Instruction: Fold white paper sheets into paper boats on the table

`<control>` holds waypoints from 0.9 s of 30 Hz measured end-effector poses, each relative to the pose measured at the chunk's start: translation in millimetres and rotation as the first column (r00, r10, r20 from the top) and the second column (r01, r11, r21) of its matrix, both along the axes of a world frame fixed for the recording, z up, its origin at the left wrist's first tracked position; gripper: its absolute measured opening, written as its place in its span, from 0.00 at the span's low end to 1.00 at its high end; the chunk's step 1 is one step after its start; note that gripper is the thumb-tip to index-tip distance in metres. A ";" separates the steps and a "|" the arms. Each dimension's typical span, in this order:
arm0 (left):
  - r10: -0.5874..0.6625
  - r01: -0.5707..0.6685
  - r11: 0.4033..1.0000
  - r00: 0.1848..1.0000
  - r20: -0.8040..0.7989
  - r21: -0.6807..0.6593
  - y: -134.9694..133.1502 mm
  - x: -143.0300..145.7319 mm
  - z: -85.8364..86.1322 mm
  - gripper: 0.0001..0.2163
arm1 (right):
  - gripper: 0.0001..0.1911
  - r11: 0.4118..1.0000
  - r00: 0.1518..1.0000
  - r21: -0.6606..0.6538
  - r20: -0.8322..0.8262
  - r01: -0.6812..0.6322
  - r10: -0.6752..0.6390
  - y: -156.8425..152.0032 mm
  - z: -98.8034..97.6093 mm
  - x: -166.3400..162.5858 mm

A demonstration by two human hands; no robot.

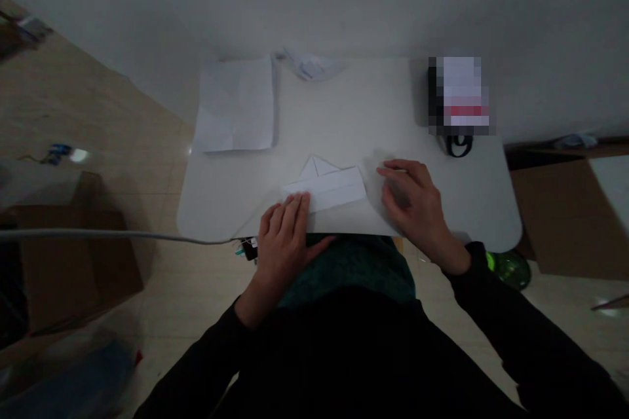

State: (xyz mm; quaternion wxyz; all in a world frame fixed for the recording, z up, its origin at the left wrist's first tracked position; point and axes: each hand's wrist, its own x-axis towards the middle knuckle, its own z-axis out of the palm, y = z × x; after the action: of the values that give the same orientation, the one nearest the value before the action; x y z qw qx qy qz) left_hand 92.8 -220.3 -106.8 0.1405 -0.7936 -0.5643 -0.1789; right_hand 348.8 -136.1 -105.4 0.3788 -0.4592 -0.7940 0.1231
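Observation:
A folded white paper [337, 188] lies near the front edge of the white table [354, 118]. It forms a long band with a small pointed part standing out on its far side. My left hand [285, 229] rests flat on the paper's left end, fingers extended and the thumb out past the table edge. To the right of the paper, apart from it, my right hand [415, 203] hovers over the table. Its fingers are bent, with a gap between thumb and fingertips and nothing seen between them.
A stack of white sheets [236, 105] lies at the back left, with a crumpled clear wrapper [314, 67] beside it. A blurred-out box [462, 91] with a black strap [459, 145] stands at the back right. A grey cable [122, 234] crosses on the left. Cardboard boxes [574, 216] flank the table.

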 end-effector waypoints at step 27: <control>0.340 -0.264 0.937 0.840 0.424 -0.228 1.1 -20.1 8.5 0.35 | 0.19 0.988 0.985 -0.150 0.171 0.032 -0.006 -7.4 -0.5 -12.1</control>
State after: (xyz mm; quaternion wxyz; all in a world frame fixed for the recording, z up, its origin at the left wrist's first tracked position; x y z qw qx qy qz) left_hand 72.7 -219.2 -98.4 -0.0342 -0.6386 -0.7120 -0.2899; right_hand 336.8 -143.5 -105.9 0.2745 -0.5032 -0.8074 0.1400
